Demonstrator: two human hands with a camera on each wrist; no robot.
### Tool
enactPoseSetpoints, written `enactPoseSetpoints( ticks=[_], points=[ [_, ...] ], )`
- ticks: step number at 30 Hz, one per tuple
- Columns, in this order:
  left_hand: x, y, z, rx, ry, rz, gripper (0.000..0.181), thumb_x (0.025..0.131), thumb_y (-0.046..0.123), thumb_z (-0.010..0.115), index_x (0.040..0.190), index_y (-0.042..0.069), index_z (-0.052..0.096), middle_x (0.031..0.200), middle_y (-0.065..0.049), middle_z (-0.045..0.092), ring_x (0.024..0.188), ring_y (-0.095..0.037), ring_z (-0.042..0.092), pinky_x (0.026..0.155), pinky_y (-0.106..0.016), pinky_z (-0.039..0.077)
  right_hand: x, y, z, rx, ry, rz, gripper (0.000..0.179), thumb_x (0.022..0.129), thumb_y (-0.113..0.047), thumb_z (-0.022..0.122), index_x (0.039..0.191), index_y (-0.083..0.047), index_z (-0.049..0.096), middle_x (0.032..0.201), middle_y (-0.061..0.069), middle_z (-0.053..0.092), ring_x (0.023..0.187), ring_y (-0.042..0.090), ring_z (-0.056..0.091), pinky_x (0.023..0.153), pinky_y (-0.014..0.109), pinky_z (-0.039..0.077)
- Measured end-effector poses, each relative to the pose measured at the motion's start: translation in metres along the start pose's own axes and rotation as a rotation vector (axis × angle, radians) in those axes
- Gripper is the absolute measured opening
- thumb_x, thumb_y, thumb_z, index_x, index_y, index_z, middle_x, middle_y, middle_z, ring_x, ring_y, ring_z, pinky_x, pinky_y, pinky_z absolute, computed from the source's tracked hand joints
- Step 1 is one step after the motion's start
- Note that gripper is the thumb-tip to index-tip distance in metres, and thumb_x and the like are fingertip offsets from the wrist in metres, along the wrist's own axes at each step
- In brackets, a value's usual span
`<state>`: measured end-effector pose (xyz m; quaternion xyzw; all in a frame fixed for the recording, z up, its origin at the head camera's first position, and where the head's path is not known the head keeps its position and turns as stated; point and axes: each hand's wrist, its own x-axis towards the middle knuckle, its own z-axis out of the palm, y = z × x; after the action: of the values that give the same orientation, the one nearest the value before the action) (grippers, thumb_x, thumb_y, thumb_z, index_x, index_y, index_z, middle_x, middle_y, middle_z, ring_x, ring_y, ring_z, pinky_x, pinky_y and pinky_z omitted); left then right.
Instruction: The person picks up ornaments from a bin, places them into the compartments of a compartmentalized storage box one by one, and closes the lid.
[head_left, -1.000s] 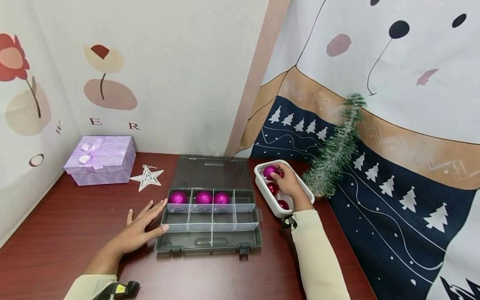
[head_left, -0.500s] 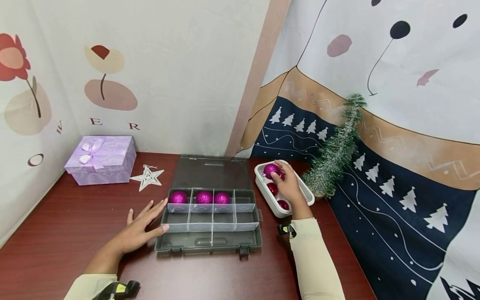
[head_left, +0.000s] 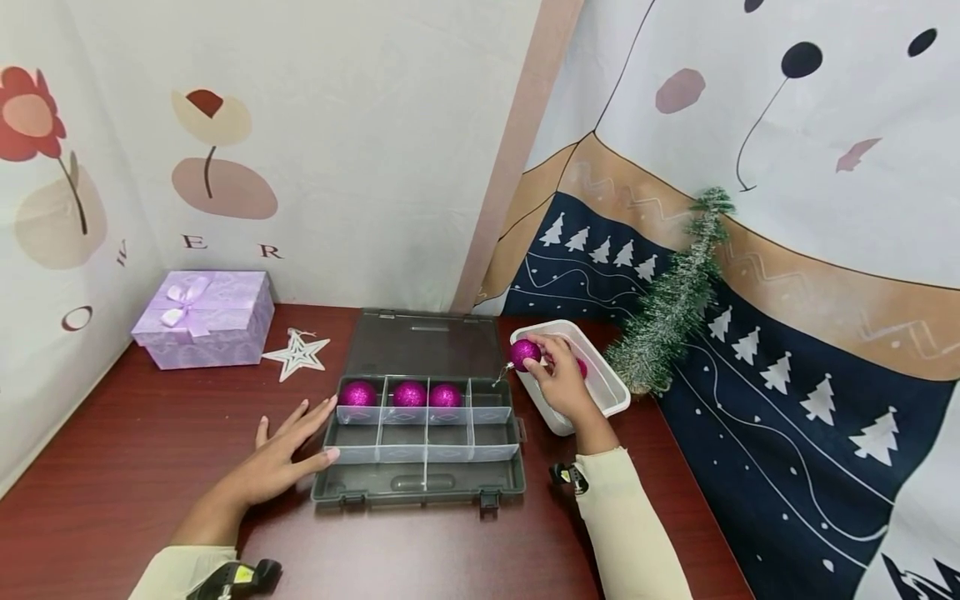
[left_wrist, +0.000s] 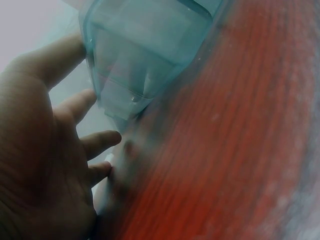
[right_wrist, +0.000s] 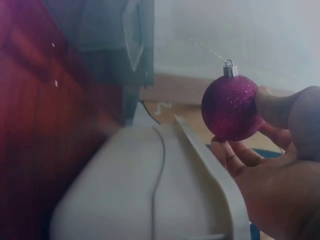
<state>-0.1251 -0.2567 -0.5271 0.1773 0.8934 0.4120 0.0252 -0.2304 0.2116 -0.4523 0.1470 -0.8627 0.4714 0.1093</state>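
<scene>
My right hand (head_left: 566, 385) pinches a glittery magenta Christmas bauble (head_left: 524, 355) between thumb and fingers, over the left rim of the white container (head_left: 538, 402). In the right wrist view the bauble (right_wrist: 231, 107) has a silver cap with a thin thread, above the container's wall (right_wrist: 115, 185). A red bauble (head_left: 582, 367) shows behind the hand; the rest of the contents are hidden. My left hand (head_left: 273, 467) touches the left side of the dark divided box (head_left: 367, 477) with its fingers spread. Three magenta baubles (head_left: 408, 394) sit in separate back-row compartments.
The box's lid (head_left: 427, 346) lies folded back toward the wall. A purple gift box (head_left: 206, 321) and a white star (head_left: 298, 355) are at the back left. A small frosted tree (head_left: 675, 300) leans just right of the white container.
My right hand has lifted the magenta bauble from inside the white container and carried it left to its rim. The left hand stays put.
</scene>
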Motion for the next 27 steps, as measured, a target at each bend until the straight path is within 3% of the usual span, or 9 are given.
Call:
enactPoseSetpoints(
  ticks=[2, 5, 9, 14, 19, 27],
  points=[
    [0.0, 0.0, 0.0, -0.001, -0.001, 0.002, 0.084, 0.103, 0.038, 0.071, 0.174, 0.021, 0.03, 0.177, -0.027, 0.03, 0.164, -0.063, 0.013, 0.118, -0.085, -0.024, -0.002, -0.002, 0.002, -0.001, -0.021, -0.022, 0.045, 0.101, 0.0, 0.072, 0.145, 0.003, 0.063, 0.137, 0.026, 0.063, 0.119, 0.038, 0.059, 0.104, 0.054, 0.059],
    [0.001, -0.001, 0.0, 0.0, 0.001, 0.005, 0.084, 0.103, 0.038, 0.071, 0.174, 0.021, 0.03, 0.177, -0.027, 0.031, 0.164, -0.063, 0.013, 0.118, -0.085, -0.024, -0.005, -0.003, 0.005, -0.007, -0.048, -0.056, 0.045, 0.101, 0.0, 0.073, 0.144, 0.005, 0.063, 0.14, 0.027, 0.064, 0.12, 0.041, 0.062, 0.104, 0.062, 0.058],
    [0.001, -0.001, 0.0, 0.002, 0.0, 0.005, 0.084, 0.103, 0.038, 0.071, 0.174, 0.021, 0.03, 0.177, -0.027, 0.031, 0.164, -0.063, 0.013, 0.118, -0.085, -0.024, -0.009, -0.004, 0.009, -0.04, -0.064, -0.077, 0.043, 0.1, -0.001, 0.075, 0.142, 0.003, 0.066, 0.139, 0.024, 0.067, 0.114, 0.038, 0.064, 0.097, 0.052, 0.059],
    [0.001, -0.001, 0.0, 0.004, -0.002, 0.004, 0.084, 0.103, 0.038, 0.071, 0.174, 0.021, 0.029, 0.177, -0.028, 0.031, 0.163, -0.063, 0.013, 0.118, -0.085, -0.024, -0.014, -0.006, 0.015, -0.043, -0.084, -0.04, 0.043, 0.1, -0.004, 0.077, 0.142, -0.003, 0.068, 0.138, 0.021, 0.067, 0.113, 0.033, 0.062, 0.092, 0.039, 0.057],
    [0.0, -0.001, 0.0, 0.006, -0.001, 0.005, 0.084, 0.103, 0.038, 0.071, 0.174, 0.02, 0.03, 0.177, -0.028, 0.031, 0.163, -0.064, 0.014, 0.117, -0.086, -0.023, -0.018, -0.008, 0.018, -0.044, -0.091, -0.03, 0.044, 0.099, -0.006, 0.079, 0.142, -0.004, 0.069, 0.137, 0.02, 0.069, 0.113, 0.033, 0.063, 0.092, 0.052, 0.058],
    [0.0, 0.001, 0.0, 0.004, 0.002, 0.005, 0.084, 0.103, 0.037, 0.071, 0.174, 0.019, 0.03, 0.176, -0.029, 0.031, 0.163, -0.064, 0.013, 0.118, -0.086, -0.023, -0.022, -0.009, 0.019, -0.099, -0.141, -0.103, 0.043, 0.096, -0.01, 0.082, 0.138, -0.004, 0.071, 0.135, 0.017, 0.073, 0.119, 0.034, 0.068, 0.104, 0.063, 0.058]
  ],
)
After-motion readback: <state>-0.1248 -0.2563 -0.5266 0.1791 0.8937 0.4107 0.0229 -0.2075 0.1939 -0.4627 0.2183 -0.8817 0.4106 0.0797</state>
